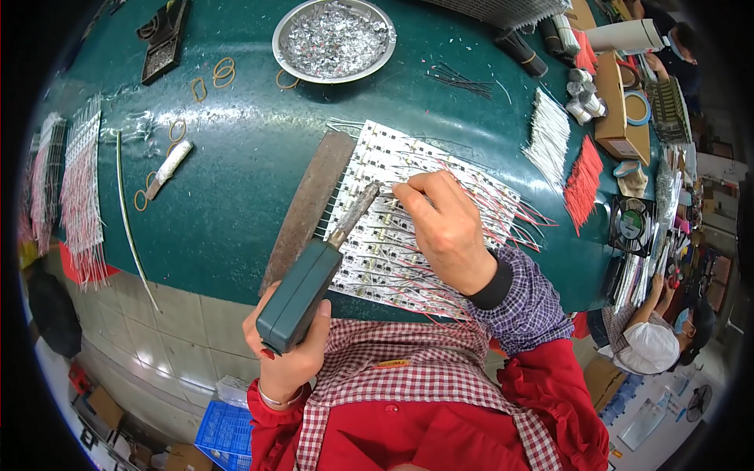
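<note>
My left hand (294, 349) is wrapped round a dark green soldering gun (302, 290). Its thick, greyish tip reaches over a white panel of small circuit boards (365, 243), which carries rows of black parts. Thin red and white wires (503, 212) lie over the panel and stick out past its right side. Close to the soldering tip, my right hand (448, 224) pinches thumb and forefinger together just above the panel; what they hold is too small to make out. Along the panel's left edge lies a flat brownish bar (314, 200).
A metal bowl of silvery scraps (334, 39) stands at the back. White wires (548, 141) and red wires (583, 184) lie to the right, near a cardboard box (616, 110) and a small fan (631, 226). Finished-looking wired strips (82, 188) hang over the left edge. Co-workers sit at right.
</note>
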Available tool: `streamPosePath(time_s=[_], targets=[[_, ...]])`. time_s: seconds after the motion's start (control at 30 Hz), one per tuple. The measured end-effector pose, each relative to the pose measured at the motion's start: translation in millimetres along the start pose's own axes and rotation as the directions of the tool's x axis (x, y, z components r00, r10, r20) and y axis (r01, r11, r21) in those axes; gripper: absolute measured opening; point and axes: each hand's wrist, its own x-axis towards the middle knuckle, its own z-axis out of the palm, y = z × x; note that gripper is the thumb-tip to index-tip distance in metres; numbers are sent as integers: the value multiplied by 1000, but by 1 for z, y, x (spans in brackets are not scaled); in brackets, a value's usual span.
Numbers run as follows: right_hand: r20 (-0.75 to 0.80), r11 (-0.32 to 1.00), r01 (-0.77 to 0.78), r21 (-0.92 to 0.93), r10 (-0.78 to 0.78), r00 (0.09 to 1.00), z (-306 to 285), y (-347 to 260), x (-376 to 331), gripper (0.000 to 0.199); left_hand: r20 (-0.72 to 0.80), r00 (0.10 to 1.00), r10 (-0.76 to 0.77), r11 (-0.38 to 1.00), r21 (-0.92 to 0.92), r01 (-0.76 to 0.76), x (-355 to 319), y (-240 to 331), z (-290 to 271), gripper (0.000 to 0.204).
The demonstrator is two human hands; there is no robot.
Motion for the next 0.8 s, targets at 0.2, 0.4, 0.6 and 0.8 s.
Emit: streamPosePath(time_s=[0.2,0.4,0.6,0.8], targets=[[-12,999,2,-45,-3,1000,1,-3,3,36,-33,999,-9,1000,-19,9,-1,0,0,19],[-45,998,25,-55,-27,999,4,-1,3,33,-35,999,-9,1000,-15,9,-1,0,0,19],[-67,998,46,-38,-48,997,5,0,2,31,-40,999,-25,999,-22,24,-2,-1,1,18],[-55,998,43,-38,-45,997,4,-1,2,33,-43,999,-32,998,-49,30,-3,-1,2,18]])
